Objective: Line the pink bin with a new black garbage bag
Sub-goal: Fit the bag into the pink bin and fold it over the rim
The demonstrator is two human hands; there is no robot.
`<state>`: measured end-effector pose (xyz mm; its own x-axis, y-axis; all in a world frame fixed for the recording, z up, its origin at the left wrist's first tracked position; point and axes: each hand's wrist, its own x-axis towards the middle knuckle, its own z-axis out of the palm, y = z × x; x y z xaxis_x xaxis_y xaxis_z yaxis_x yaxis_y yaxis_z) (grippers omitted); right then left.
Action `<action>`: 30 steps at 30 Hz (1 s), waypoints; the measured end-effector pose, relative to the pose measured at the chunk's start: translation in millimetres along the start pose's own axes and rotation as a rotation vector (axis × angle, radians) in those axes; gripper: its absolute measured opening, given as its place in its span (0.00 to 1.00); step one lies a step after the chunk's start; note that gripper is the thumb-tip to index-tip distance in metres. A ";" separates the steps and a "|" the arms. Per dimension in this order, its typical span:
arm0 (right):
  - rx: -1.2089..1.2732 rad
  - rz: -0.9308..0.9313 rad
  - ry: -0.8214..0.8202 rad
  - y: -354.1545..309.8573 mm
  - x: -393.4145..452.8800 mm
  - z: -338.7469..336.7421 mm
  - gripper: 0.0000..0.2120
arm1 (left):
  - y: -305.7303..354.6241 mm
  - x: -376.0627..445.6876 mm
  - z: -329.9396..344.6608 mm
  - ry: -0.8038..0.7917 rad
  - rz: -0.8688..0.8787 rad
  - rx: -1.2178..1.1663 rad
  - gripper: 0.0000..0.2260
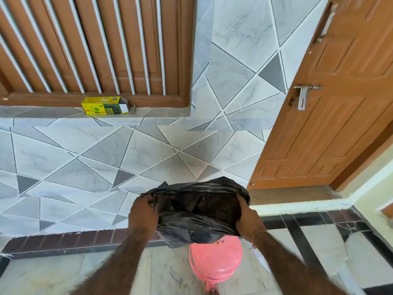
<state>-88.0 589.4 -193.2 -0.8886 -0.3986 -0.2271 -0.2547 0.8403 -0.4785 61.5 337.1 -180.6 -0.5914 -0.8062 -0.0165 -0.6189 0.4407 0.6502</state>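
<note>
Both hands, left (143, 215) and right (247, 220), grip black bag (197, 211) open above pink bin (215, 262) on marble floor (53, 271).

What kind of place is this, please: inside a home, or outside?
Probably a home's entrance or veranda: a wooden door with a metal latch, a barred wooden window and a tiled wall above a stone floor.

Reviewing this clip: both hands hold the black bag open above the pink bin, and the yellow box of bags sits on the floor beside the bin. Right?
Not quite. In the head view the yellow box sits on the window ledge, well away from the pink bin. The rest holds: left hand and right hand spread the black bag above it.
</note>
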 end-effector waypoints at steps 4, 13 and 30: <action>-0.036 -0.025 -0.041 2.3 -5.3 8.4 0.41 | -7.1 -8.9 2.8 0.035 -0.061 -0.044 0.11; -0.112 -0.092 -0.005 1.0 -8.9 35.3 0.46 | -45.6 -28.2 2.8 0.081 -0.099 0.040 0.16; 0.132 0.102 -0.036 60.3 21.5 38.5 0.20 | -39.2 -14.5 65.2 -0.248 0.057 0.228 0.30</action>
<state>-107.8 617.4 -259.5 -0.8924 -0.3284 -0.3095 -0.1091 0.8225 -0.5583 60.7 357.2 -255.4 -0.7188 -0.6695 -0.1872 -0.6642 0.5817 0.4695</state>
